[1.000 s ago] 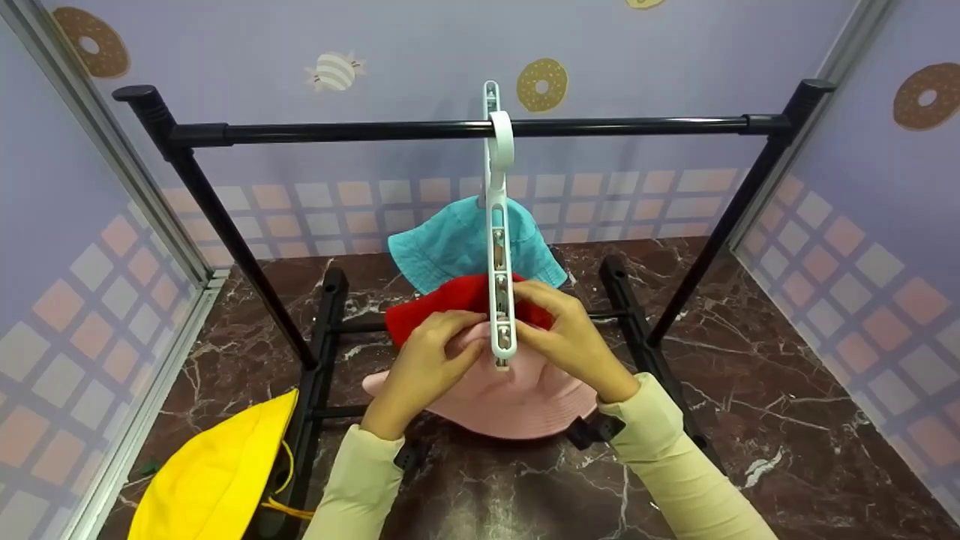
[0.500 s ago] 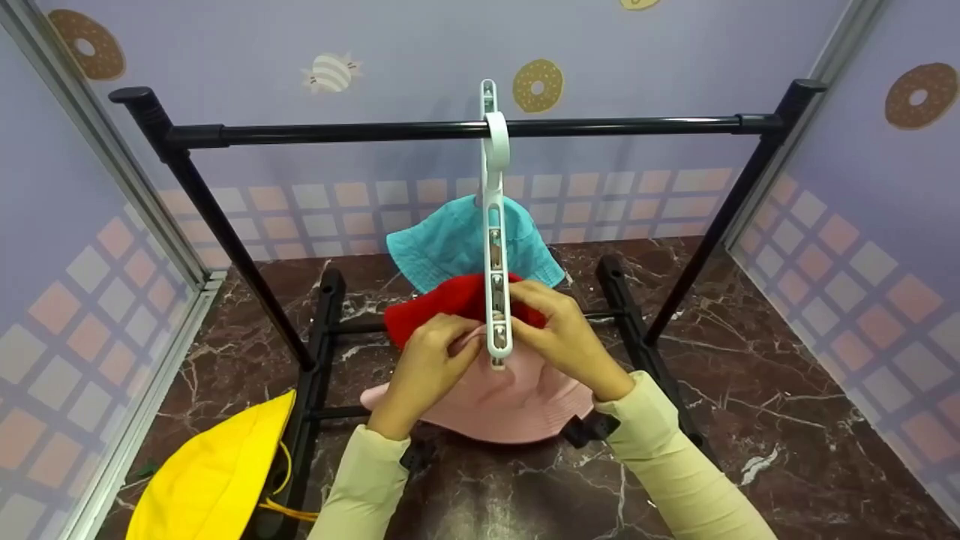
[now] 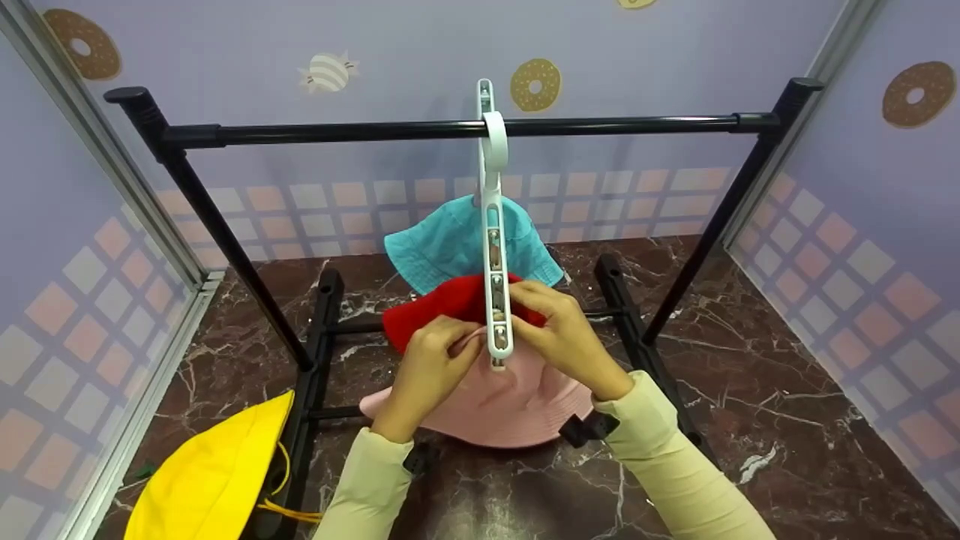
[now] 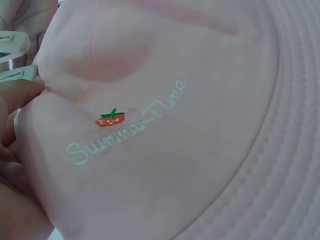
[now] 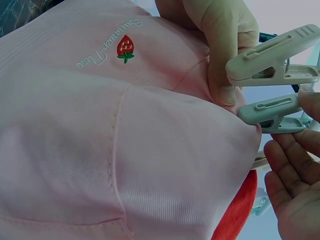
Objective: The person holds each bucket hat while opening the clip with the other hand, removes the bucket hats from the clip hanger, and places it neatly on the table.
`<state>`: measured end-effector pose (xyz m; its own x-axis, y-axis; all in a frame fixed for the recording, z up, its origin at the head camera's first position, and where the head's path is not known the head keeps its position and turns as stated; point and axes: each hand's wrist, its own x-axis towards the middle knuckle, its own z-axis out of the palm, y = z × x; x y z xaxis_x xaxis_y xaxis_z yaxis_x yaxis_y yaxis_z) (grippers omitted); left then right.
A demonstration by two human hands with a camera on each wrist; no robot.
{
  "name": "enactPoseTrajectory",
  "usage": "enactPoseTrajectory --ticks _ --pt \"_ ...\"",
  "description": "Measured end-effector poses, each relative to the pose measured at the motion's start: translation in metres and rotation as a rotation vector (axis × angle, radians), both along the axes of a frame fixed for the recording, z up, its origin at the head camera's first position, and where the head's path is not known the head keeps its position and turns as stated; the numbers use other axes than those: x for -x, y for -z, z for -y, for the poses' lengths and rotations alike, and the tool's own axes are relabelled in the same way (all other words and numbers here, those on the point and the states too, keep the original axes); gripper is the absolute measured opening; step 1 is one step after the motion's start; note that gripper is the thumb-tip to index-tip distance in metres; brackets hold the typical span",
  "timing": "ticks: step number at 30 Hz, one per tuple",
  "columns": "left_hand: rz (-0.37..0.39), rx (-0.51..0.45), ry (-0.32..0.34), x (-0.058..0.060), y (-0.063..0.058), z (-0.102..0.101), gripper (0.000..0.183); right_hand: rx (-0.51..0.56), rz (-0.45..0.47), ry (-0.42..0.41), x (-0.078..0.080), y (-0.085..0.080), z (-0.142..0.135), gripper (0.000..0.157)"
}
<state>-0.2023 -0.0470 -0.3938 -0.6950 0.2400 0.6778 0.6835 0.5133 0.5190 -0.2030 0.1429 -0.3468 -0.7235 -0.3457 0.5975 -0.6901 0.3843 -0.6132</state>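
Observation:
A pink bucket hat, embroidered with a strawberry and "Summer Time", hangs below the near end of a white clip hanger. My left hand pinches the top of its crown between thumb and fingers. In the right wrist view, my right hand pinches the tail of a pale clip, whose tip meets the crown's edge. Just above that, another clip lies beside the left thumb. Behind the pink hat, a red hat is partly hidden by my hands.
The hanger hooks over the black bar of a rack. A turquoise bucket hat hangs at its far end. At the lower left, a yellow hat with a cord lies by the rack's foot, on dark marbled stone.
Both hands stay at the top of the pink hat with almost no movement. The whole head view drifts slightly left, and the pink brim sits a touch lower.

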Motion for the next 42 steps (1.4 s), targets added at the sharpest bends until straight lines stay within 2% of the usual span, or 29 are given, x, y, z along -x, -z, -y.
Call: enactPoseTrajectory --ticks 25,42 --pt "-0.039 -0.052 0.034 -0.0014 0.0044 -0.0024 0.009 0.014 -0.039 0.013 -0.0014 -0.0004 -0.0003 0.027" --pt "-0.037 -0.049 0.045 -0.0023 0.0076 -0.0005 0.008 0.071 -0.010 0.007 -0.0024 -0.0024 0.0009 0.026"
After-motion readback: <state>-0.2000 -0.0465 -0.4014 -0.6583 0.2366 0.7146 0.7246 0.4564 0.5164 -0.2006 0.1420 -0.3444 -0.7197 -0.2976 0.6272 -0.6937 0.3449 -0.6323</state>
